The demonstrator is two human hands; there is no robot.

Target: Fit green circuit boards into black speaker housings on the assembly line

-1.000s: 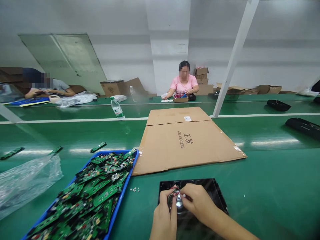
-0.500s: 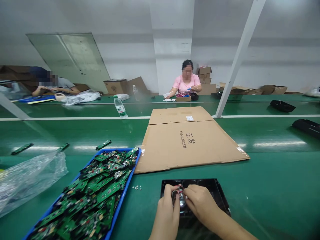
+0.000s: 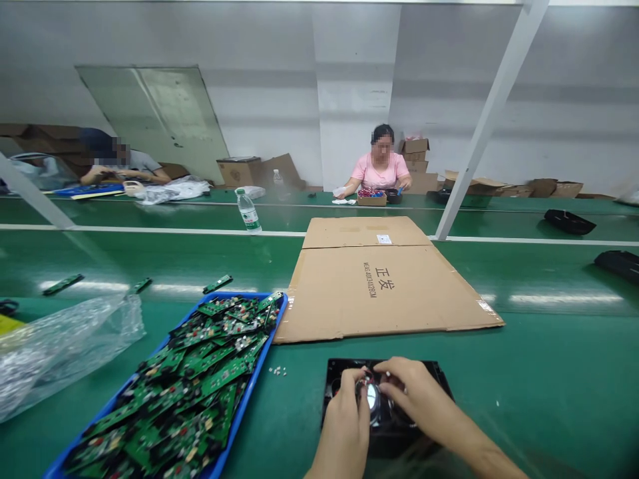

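A black plastic housing (image 3: pixel 439 382) lies on the green table in front of me. Over it, my left hand (image 3: pixel 344 426) and my right hand (image 3: pixel 417 399) both pinch a small round metal part with red wires (image 3: pixel 370 394). The fingers of both hands are closed around that part, which sits at the middle of the housing. A blue tray (image 3: pixel 259 372) heaped with green circuit boards (image 3: pixel 200 379) stands just left of my left hand.
A flattened cardboard sheet (image 3: pixel 379 283) lies beyond the housing. Clear plastic bag (image 3: pixel 60 349) at left, loose boards (image 3: pixel 217 284) behind the tray, tiny white bits (image 3: pixel 277 370) near it. Water bottle (image 3: pixel 248 211), slanted white post (image 3: pixel 486 120), black housings (image 3: pixel 569 221) at right. Two people sit at the far bench.
The view has shifted slightly right and down. My hands stay on the small part over the housing, with the right hand's fingers now reaching further across it.
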